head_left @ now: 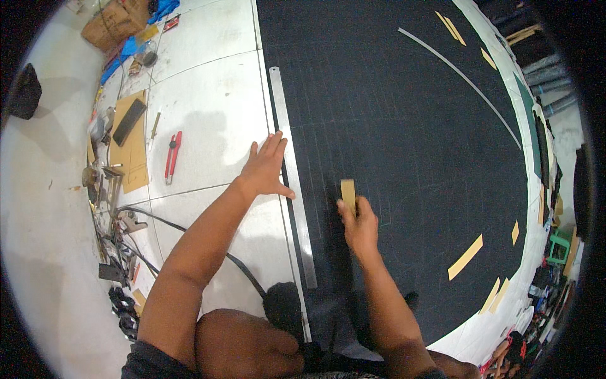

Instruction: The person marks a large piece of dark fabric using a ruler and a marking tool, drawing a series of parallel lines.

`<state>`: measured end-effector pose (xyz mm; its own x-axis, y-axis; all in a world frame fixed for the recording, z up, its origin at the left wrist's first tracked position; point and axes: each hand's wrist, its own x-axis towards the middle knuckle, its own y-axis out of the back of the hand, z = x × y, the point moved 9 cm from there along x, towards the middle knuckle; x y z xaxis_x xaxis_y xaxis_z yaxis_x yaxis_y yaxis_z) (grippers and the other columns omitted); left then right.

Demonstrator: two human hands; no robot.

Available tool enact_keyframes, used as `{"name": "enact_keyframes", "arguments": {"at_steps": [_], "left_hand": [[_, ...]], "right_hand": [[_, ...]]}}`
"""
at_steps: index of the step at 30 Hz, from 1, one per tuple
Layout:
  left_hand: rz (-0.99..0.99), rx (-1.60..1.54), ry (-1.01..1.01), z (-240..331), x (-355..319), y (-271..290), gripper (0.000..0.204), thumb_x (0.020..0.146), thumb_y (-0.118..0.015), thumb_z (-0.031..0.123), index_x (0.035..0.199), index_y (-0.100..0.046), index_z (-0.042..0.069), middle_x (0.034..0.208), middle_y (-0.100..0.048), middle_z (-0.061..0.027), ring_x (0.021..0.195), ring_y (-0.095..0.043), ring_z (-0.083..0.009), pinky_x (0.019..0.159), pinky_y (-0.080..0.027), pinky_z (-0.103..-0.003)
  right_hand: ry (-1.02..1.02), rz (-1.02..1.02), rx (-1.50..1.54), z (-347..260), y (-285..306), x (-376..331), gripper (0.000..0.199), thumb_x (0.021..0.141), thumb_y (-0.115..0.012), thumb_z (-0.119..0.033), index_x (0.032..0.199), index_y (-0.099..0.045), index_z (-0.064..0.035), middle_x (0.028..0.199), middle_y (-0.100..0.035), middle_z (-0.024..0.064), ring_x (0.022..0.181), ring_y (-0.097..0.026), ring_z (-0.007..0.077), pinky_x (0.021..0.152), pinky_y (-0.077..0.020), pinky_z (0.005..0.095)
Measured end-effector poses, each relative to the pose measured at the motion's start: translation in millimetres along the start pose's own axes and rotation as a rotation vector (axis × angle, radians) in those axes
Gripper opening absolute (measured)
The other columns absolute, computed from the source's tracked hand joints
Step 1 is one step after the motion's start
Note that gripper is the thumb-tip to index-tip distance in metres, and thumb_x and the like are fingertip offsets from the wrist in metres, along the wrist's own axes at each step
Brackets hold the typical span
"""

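Note:
A large dark sheet [404, 151] with faint pale lines lies spread on the white tiles. Along its left edge runs a long metal ruler [297, 189], with a hole at its far end. My left hand [264, 170] rests across the sheet's edge with fingers spread, the fingertips and thumb at the ruler's left side. To the right of the ruler, my right hand [362, 228] grips a short tan strip [348, 189] between thumb and fingers, its free end pointing away from me. The strip's lower part is hidden in my fingers.
On the tiles at left lie a red-handled cutter [172, 158], a tan board [132, 164] with a dark block [129, 122] on it, and a black cable [189, 230]. Several tan strips [465, 257] and a thin curved strip [470, 79] lie on the sheet. A cardboard box [117, 25] stands far left.

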<state>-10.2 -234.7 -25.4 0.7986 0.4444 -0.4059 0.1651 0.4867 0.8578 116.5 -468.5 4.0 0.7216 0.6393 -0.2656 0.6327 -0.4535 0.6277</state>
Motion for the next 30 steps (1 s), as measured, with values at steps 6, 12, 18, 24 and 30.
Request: {"name": "enact_keyframes", "arguments": {"at_steps": [6, 12, 18, 24, 30], "left_hand": [[0.011, -0.008, -0.013, 4.9, 5.9, -4.4, 0.146, 0.051, -0.095, 0.061, 0.161, -0.019, 0.0, 0.169, -0.015, -0.0216, 0.157, -0.013, -0.0377, 0.124, -0.017, -0.063], [0.03, -0.006, -0.016, 0.6, 1.4, -3.9, 0.143, 0.054, -0.094, 0.061, 0.16, -0.021, 0.001, 0.169, -0.016, -0.0207, 0.157, -0.014, -0.037, 0.124, -0.016, -0.065], [0.012, -0.013, -0.01, -1.7, 3.1, -5.5, 0.141, 0.054, -0.094, 0.061, 0.16, -0.022, 0.002, 0.169, -0.015, -0.0198, 0.157, -0.013, -0.0362, 0.124, -0.016, -0.065], [0.006, -0.025, -0.006, 1.6, 4.5, -4.3, 0.141, 0.053, -0.095, 0.06, 0.159, -0.022, 0.001, 0.169, -0.016, -0.0201, 0.157, -0.013, -0.0362, 0.124, -0.016, -0.065], [0.027, -0.029, -0.01, -0.6, 2.8, -2.4, 0.141, 0.053, -0.095, 0.058, 0.159, -0.022, 0.0, 0.169, -0.016, -0.0208, 0.157, -0.015, -0.0371, 0.124, -0.016, -0.065]], "right_hand": [[0.082, -0.04, -0.161, -42.6, -56.7, 82.1, 0.032, 0.098, -0.056, -0.023, 0.119, -0.065, -0.0006, 0.118, -0.067, 0.0274, 0.105, -0.067, 0.0449, 0.093, -0.0512, 0.0523], [0.101, -0.028, 0.07, -74.7, -85.1, 114.8, 0.033, 0.09, -0.068, -0.021, 0.117, -0.066, -0.0009, 0.11, -0.071, 0.0244, 0.101, -0.07, 0.0431, 0.088, -0.0545, 0.0489], [0.187, 0.016, -0.002, -78.0, -93.9, 119.9, 0.032, 0.087, -0.072, -0.021, 0.111, -0.068, -0.0002, 0.101, -0.073, 0.0234, 0.095, -0.071, 0.0421, 0.084, -0.055, 0.0489], [0.191, 0.017, -0.038, -73.1, -96.1, 120.6, 0.034, 0.086, -0.074, -0.023, 0.111, -0.069, -0.0003, 0.099, -0.072, 0.0237, 0.095, -0.069, 0.0423, 0.084, -0.0542, 0.0496], [0.173, 0.004, -0.056, -72.3, -99.5, 121.9, 0.036, 0.085, -0.075, -0.023, 0.112, -0.069, -0.0001, 0.102, -0.072, 0.0244, 0.099, -0.068, 0.0426, 0.087, -0.0534, 0.0493]]}}
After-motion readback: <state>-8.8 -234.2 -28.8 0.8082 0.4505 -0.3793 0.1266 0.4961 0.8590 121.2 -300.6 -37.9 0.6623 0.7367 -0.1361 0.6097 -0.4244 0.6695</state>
